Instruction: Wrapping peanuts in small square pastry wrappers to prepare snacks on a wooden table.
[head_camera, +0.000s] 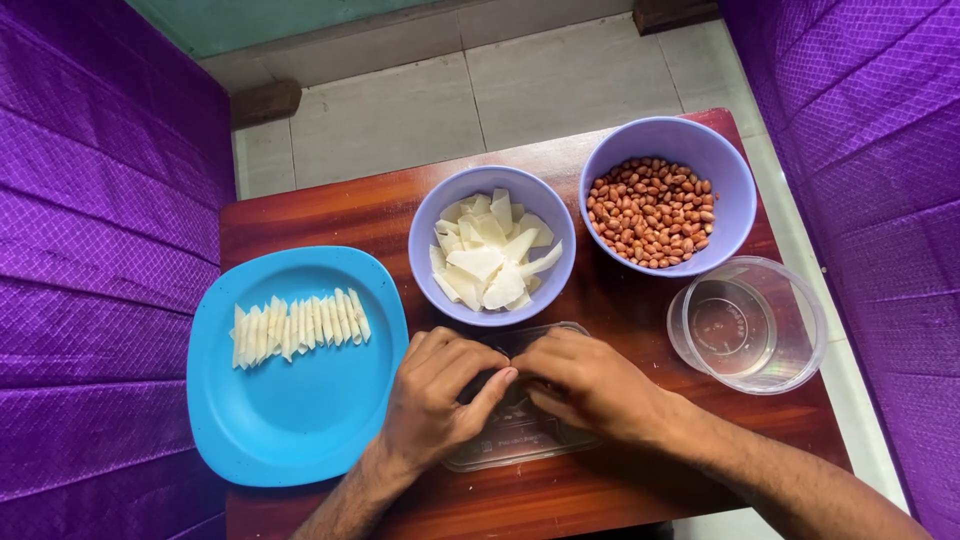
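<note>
We see both hands meeting over a clear plastic lid that lies flat at the near edge of the wooden table. Our left hand is curled, its fingertips pressed against those of our right hand; whatever they pinch between them is hidden, so we cannot tell what they hold. Just beyond the hands stands a lilac bowl of pale white slices, and to its right a second lilac bowl of peanuts. A clear round tub sits near the right hand. To the left, a blue plate bears a neat row of folded white pieces.
</note>
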